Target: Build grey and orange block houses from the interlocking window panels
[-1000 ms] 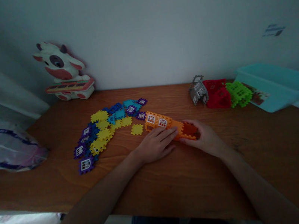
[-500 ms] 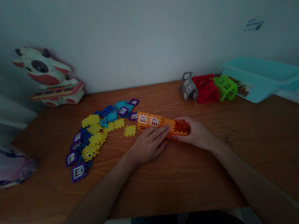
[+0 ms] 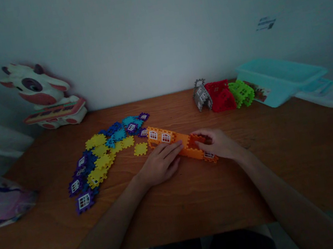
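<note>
Orange plastic tile strip (image 3: 174,144): which way does it lie?

Diagonally across the wooden counter (image 3: 290,168), from its upper left end, near the scattered tiles, down to its lower right end. White window frames (image 3: 158,136) sit at the upper end, and another shows at the lower end.

What's it like up close?

Hollow, with notched, puzzle-like edges and a darker red-orange inside.

And the hands?

The left hand (image 3: 160,165) lies open and flat, its fingers (image 3: 173,148) resting on the middle of the strip. The right hand (image 3: 217,144) is narrower, curled over the lower end. I can't tell whether it's actually gripping.

What's beside it?

A lone yellow tile (image 3: 140,148) sits just left of the strip, beside a spread of yellow, blue and purple tiles (image 3: 100,158). Well to the right stand grey, red and green tile houses (image 3: 220,96) in a row, touching, next to a teal plastic tray (image 3: 279,77). A cow-shaped toy (image 3: 40,94) stands against the wall.
</note>
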Demonstrator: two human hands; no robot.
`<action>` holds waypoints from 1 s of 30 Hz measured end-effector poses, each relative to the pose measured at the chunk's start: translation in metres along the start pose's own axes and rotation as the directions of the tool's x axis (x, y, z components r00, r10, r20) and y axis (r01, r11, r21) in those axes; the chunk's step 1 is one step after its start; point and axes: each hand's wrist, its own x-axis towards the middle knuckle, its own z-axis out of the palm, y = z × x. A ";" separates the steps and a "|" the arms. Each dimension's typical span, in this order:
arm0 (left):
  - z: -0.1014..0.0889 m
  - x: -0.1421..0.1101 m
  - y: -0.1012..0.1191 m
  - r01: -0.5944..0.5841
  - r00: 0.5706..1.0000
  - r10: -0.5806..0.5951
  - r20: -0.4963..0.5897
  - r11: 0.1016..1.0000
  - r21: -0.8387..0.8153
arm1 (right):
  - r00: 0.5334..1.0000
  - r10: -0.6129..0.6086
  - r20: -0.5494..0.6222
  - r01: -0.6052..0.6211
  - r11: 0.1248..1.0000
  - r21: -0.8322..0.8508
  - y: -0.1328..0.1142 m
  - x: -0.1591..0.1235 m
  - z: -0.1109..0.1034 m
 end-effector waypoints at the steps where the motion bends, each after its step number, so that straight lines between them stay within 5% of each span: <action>1: 0.000 0.000 0.000 -0.004 1.000 0.004 0.002 1.000 -0.002 | 1.000 0.000 0.000 0.000 1.000 -0.018 -0.001 0.001 0.002; 10: 0.002 -0.002 -0.001 -0.002 1.000 0.002 0.010 1.000 -0.007 | 0.992 0.056 -0.117 -0.060 0.998 -0.029 0.003 0.009 0.021; 20: 0.002 -0.002 -0.001 -0.003 1.000 0.003 -0.003 1.000 -0.028 | 0.991 -0.007 -0.135 -0.009 0.993 -0.115 0.004 0.010 0.018; 30: 0.000 -0.002 -0.002 -0.003 1.000 0.003 0.004 1.000 -0.015 | 0.995 -0.093 -0.035 0.083 0.972 -0.218 0.012 0.007 0.017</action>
